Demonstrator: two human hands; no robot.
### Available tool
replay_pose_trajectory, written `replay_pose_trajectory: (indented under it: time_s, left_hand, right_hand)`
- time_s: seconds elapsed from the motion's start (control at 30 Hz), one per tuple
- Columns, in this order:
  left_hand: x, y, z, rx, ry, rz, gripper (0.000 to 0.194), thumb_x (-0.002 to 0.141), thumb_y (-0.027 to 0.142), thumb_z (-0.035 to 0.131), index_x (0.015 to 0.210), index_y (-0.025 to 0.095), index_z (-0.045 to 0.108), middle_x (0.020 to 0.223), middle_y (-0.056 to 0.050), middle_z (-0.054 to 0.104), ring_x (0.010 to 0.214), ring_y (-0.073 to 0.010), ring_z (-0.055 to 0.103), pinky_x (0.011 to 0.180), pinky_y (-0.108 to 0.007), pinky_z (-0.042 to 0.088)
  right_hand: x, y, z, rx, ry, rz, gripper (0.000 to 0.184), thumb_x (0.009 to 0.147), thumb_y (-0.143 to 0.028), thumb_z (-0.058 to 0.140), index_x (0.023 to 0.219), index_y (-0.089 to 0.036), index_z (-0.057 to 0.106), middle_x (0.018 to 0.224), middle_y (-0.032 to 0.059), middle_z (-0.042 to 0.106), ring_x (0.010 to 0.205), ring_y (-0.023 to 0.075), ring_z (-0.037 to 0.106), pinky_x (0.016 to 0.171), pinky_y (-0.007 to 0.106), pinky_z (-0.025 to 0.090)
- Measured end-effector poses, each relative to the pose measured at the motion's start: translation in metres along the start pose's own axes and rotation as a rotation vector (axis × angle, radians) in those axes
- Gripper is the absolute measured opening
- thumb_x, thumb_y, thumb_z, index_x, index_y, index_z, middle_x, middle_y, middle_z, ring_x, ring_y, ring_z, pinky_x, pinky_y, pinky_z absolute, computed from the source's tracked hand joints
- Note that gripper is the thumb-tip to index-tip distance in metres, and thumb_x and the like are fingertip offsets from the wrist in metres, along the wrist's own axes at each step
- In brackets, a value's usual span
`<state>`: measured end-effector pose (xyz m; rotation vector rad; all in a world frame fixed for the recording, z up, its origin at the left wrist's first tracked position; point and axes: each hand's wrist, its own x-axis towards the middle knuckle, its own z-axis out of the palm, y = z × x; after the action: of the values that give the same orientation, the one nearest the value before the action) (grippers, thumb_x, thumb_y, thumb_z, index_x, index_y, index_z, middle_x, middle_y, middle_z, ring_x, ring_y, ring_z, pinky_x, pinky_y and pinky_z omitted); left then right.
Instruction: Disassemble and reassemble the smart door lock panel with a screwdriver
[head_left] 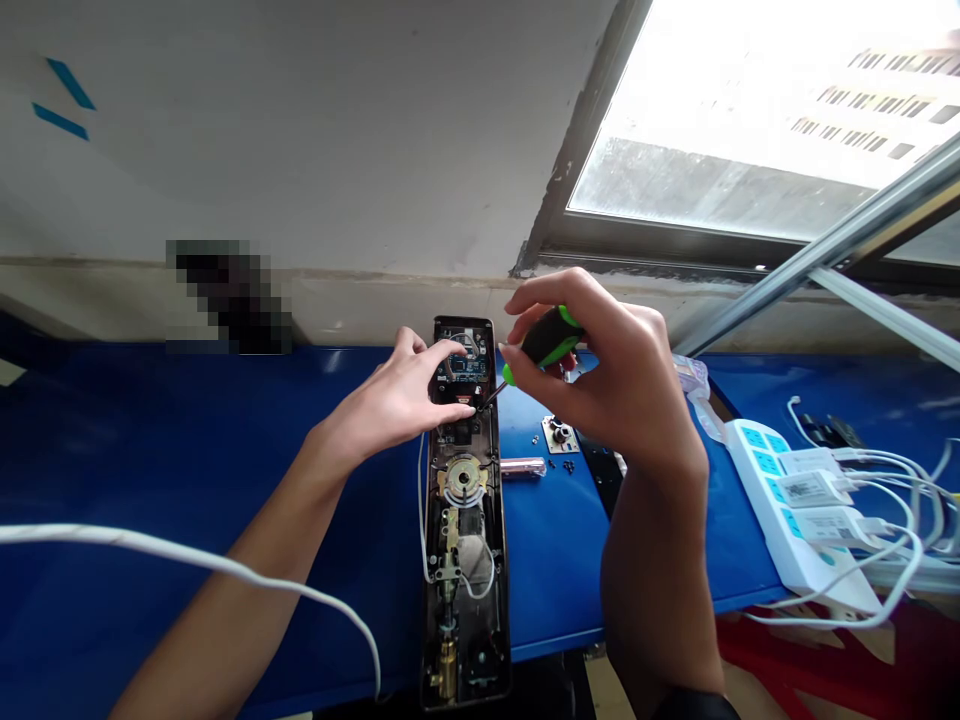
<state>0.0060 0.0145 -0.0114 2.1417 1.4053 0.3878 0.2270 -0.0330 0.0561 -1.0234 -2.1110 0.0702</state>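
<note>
Head view: "Right grip [600, 390] closed?"
"Yes, on a green screwdriver [551, 340], tip at the door-lock body [461, 530] under the splayed left grip [390, 395]. Keep the shaft square, pressing steadily."

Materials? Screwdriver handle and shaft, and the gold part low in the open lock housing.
The screwdriver handle looks like moulded plastic, black with glossy green bands. Its shaft seems dark steel, too thin to tell. The gold part looks like brass from its yellow metallic sheen, though possibly plated.
</note>
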Motion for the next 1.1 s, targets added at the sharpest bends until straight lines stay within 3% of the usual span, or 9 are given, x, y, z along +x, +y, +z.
replay_pose_trajectory:
  time_s: [0.13,0.3,0.4,0.57,0.77,1.0,1.1]
  left_hand:
    - [-0.0026,0.0003,-0.0025,0.031,-0.003,-0.036,0.077,0.082,0.069,0.068,0.151,0.040,0.047,0.128,-0.007,0.043,0.087,-0.0211,0.066,0.093,-0.042,0.058]
    - [-0.0040,0.0031,-0.0024,0.085,-0.061,-0.059,0.082,0.085,0.076,0.060,0.156,0.043,0.038,0.122,-0.008,0.055,0.107,-0.0326,0.067,0.096,-0.047,0.056]
    - [-0.0036,0.0053,-0.0001,0.129,-0.090,-0.052,0.082,0.085,0.075,0.060,0.158,0.046,0.035,0.116,-0.008,0.059,0.114,-0.0368,0.064,0.097,-0.050,0.054]
    - [-0.0038,0.0067,-0.0002,0.147,-0.099,-0.032,0.082,0.086,0.070,0.063,0.158,0.045,0.034,0.123,-0.009,0.060,0.120,-0.0375,0.062,0.100,-0.050,0.053]
    - [-0.0045,0.0062,-0.0031,0.167,-0.086,-0.019,0.079,0.085,0.068,0.065,0.155,0.041,0.039,0.118,-0.009,0.062,0.114,-0.0361,0.065,0.094,-0.046,0.055]
    - [-0.0055,0.0060,-0.0033,0.166,-0.097,-0.019,0.081,0.085,0.067,0.065,0.158,0.044,0.036,0.127,-0.009,0.060,0.117,-0.0379,0.064,0.098,-0.049,0.052]
    - [-0.0057,0.0068,-0.0037,0.166,-0.105,-0.022,0.081,0.085,0.068,0.064,0.157,0.042,0.037,0.128,-0.010,0.061,0.116,-0.0389,0.064,0.097,-0.050,0.053]
  right_hand:
    - [-0.0009,-0.0018,-0.0031,0.045,-0.042,0.012,0.045,0.085,-0.006,0.064,0.124,-0.027,0.057,0.103,0.0015,0.072,0.082,0.0152,0.066,0.078,0.035,0.058]
    - [-0.0001,0.0030,0.0008,-0.012,0.021,-0.016,0.031,0.091,-0.023,0.071,0.120,-0.026,0.060,0.094,-0.0005,0.071,0.069,0.0128,0.061,0.061,0.033,0.053]
    - [0.0002,0.0033,0.0002,-0.013,0.006,-0.021,0.032,0.092,-0.018,0.069,0.121,-0.026,0.060,0.094,-0.0010,0.071,0.069,0.0118,0.060,0.065,0.032,0.055]
    - [-0.0003,-0.0009,-0.0037,0.039,-0.061,-0.012,0.055,0.083,-0.005,0.064,0.131,-0.030,0.052,0.108,0.0005,0.070,0.077,0.0145,0.064,0.076,0.035,0.059]
    - [0.0001,0.0024,0.0013,-0.021,0.000,0.022,0.038,0.093,-0.018,0.067,0.127,-0.031,0.055,0.101,-0.0009,0.070,0.071,0.0140,0.062,0.068,0.035,0.058]
    - [-0.0011,0.0009,-0.0017,0.056,-0.049,0.017,0.064,0.083,-0.005,0.062,0.137,-0.035,0.047,0.111,-0.0012,0.068,0.074,0.0143,0.064,0.077,0.036,0.060]
    - [-0.0003,-0.0005,-0.0012,0.039,-0.038,0.027,0.056,0.086,-0.010,0.064,0.135,-0.034,0.049,0.108,0.0000,0.069,0.073,0.0153,0.064,0.075,0.037,0.060]
